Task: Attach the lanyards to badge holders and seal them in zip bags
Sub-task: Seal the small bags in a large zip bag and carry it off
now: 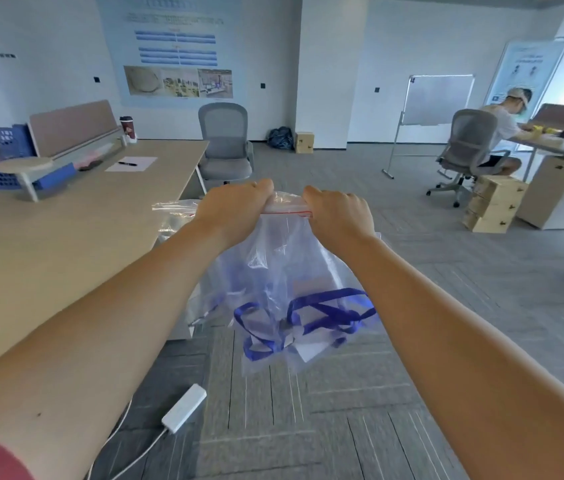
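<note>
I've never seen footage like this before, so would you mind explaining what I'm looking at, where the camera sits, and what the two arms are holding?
There is no machine here: these are a person's own bare arms. The single picture comes from a wide-angle camera worn on the head, looking forward and down, so the arms stretch out from the bottom edge.

The left hand and right hand both pinch the top edge of a clear zip bag, along its red-lined seal strip, holding it up in the air over the floor. Inside, at the bottom, lies a tangled blue lanyard with what looks like a clear badge holder.

To the left stands a wooden desk with a sheet of paper and a pen on it. A white power adapter lies on the floor.
</note>
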